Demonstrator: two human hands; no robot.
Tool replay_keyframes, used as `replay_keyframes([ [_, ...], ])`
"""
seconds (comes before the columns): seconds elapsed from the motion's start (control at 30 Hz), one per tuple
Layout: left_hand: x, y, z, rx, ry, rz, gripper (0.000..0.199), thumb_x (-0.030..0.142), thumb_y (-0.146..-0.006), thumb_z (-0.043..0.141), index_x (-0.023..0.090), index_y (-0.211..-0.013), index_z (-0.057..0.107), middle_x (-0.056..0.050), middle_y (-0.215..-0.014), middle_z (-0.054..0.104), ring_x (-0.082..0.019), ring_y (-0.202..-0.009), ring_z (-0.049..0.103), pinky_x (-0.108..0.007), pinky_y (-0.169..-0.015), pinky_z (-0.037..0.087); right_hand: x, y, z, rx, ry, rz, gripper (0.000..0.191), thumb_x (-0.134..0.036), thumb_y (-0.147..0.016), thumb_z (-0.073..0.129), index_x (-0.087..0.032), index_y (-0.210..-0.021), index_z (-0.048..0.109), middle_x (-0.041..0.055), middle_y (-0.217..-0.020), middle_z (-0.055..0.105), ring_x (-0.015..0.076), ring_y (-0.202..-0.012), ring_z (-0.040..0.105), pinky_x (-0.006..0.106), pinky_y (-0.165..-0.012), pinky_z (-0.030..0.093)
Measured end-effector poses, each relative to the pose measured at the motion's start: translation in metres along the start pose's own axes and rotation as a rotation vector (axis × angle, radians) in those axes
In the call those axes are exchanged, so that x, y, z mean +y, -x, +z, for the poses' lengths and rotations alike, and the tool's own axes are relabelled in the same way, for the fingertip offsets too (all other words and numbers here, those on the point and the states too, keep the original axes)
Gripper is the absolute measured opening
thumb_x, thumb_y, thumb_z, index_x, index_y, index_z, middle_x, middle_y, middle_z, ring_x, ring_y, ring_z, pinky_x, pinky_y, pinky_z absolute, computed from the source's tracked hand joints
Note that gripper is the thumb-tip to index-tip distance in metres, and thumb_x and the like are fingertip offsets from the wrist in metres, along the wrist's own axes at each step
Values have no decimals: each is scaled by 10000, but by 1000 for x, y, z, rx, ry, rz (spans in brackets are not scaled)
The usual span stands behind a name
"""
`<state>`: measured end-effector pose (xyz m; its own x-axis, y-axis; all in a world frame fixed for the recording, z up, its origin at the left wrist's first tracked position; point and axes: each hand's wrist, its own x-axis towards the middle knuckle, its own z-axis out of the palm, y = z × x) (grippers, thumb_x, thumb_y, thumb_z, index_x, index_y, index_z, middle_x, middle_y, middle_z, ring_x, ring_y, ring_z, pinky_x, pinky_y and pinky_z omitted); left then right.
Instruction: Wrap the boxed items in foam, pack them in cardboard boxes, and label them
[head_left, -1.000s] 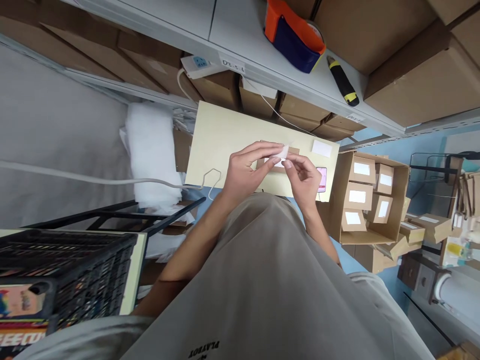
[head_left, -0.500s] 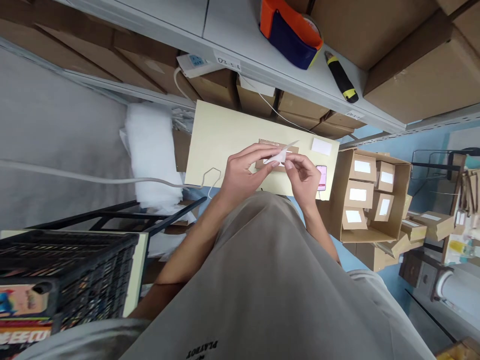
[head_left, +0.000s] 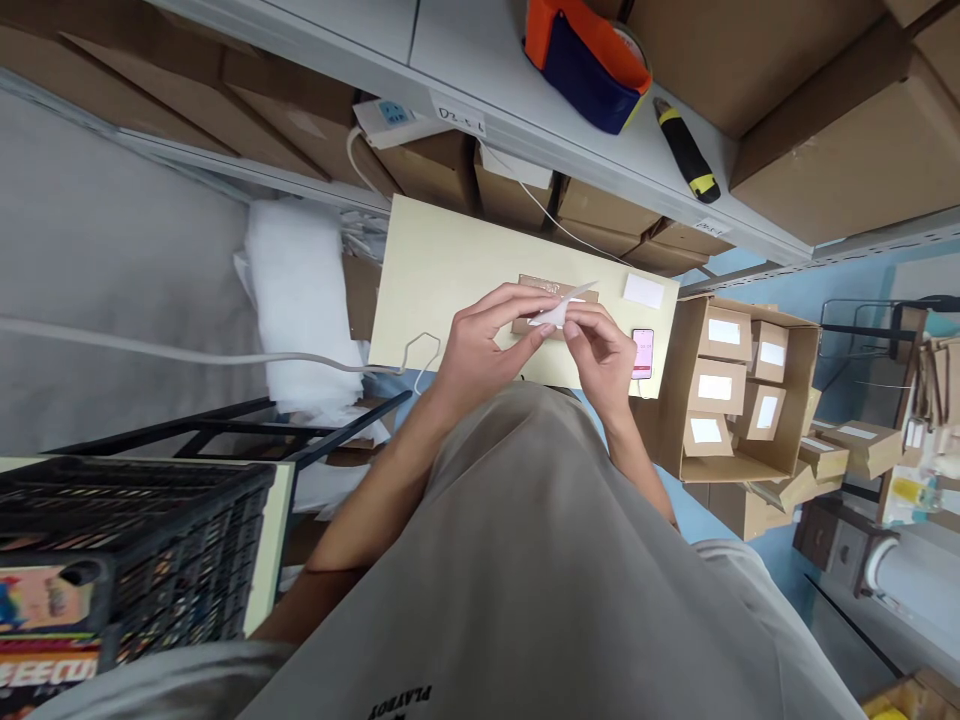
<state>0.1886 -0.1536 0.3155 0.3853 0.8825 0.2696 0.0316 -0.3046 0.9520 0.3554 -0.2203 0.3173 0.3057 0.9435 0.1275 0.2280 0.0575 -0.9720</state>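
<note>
Between both hands is a small white paper label (head_left: 556, 314), bent up with one thin corner pointing right. My left hand (head_left: 484, 335) pinches its left part between thumb and fingers. At its right side, my right hand (head_left: 601, 355) has thumb and fingertips closed on the label's lower edge. Directly beneath lies a small brown cardboard box (head_left: 537, 284), partly covered by the fingers, on a cream tabletop (head_left: 435, 265). A phone (head_left: 643, 354) with a lit pink screen lies just right of my right hand. Behind it is a white paper piece or stack (head_left: 643, 290).
On the right stands a large open carton (head_left: 806, 390) holding several labelled small boxes. A shelf above carries an orange and blue tape dispenser (head_left: 589, 75) and a black-yellow cutter (head_left: 688, 150). White wrapping roll (head_left: 296, 300) and black crate (head_left: 225, 560) are at left.
My right hand has shifted slightly left, its thumb closer to the label's lower edge. The left hand keeps its pinch. The view has tilted a little.
</note>
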Motion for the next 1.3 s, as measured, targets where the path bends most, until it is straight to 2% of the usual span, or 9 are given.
replay_keyframes([
  [0.13,1,2,-1,-8,32,-41,343,584,-1035,800,288,-1193,873,-93,-1229,840,-253,-1172,797,-418,-1093,661,-3,2,1,-5,-40,48,298,-582,-1070,726,-297,-1030,804,72,-1127,789,256,-1152,753,487,-1056,655],
  [0.3,3,4,0,-9,64,-112,404,647,-986,831,285,-1161,874,-97,-1217,841,-265,-1181,793,-431,-1099,663,-5,5,0,-21,-63,20,277,-551,-1085,711,-290,-1021,777,69,-1120,787,246,-1116,758,476,-1035,656],
  [0.43,5,5,0,-19,65,-116,406,652,-991,822,286,-1160,876,-100,-1227,842,-266,-1185,795,-433,-1107,662,-5,7,-1,-17,-70,-8,215,-488,-1093,710,-290,-1031,768,59,-1108,779,231,-1097,760,441,-1008,656],
  [0.6,7,6,2,-24,48,-104,413,657,-1007,799,283,-1162,877,-102,-1225,848,-269,-1182,800,-436,-1107,665,-5,8,-2,-19,-54,-2,240,-502,-1091,701,-276,-1027,751,62,-1092,766,234,-1087,748,438,-1000,652],
  [0.77,7,9,7,-24,64,-105,429,666,-1000,803,268,-1145,874,-112,-1214,848,-269,-1157,812,-431,-1084,677,-7,9,-5,-31,18,21,248,-505,-1097,678,-278,-1013,730,52,-1068,746,226,-1067,727,422,-986,648],
  [0.93,9,14,11,-26,116,-216,525,704,-949,839,235,-1185,830,-105,-1193,855,-258,-1095,832,-401,-1020,706,-10,11,-10,-73,69,22,228,-486,-1113,663,-287,-1018,721,48,-1069,740,227,-1058,717,423,-974,639],
  [1.17,7,18,11,-27,154,-274,532,722,-894,883,220,-1052,800,-98,-1102,870,-248,-1000,851,-390,-974,726,-9,15,-11,-113,126,7,246,-495,-1129,641,-291,-1021,727,45,-1067,747,218,-1038,721,402,-949,637],
  [1.3,5,21,9,-34,159,-284,504,707,-919,867,220,-1033,804,-97,-1082,868,-246,-1002,854,-389,-971,726,-8,18,-9,-128,125,17,230,-468,-1127,643,-288,-1017,733,45,-1065,757,214,-1037,722,398,-946,638],
])
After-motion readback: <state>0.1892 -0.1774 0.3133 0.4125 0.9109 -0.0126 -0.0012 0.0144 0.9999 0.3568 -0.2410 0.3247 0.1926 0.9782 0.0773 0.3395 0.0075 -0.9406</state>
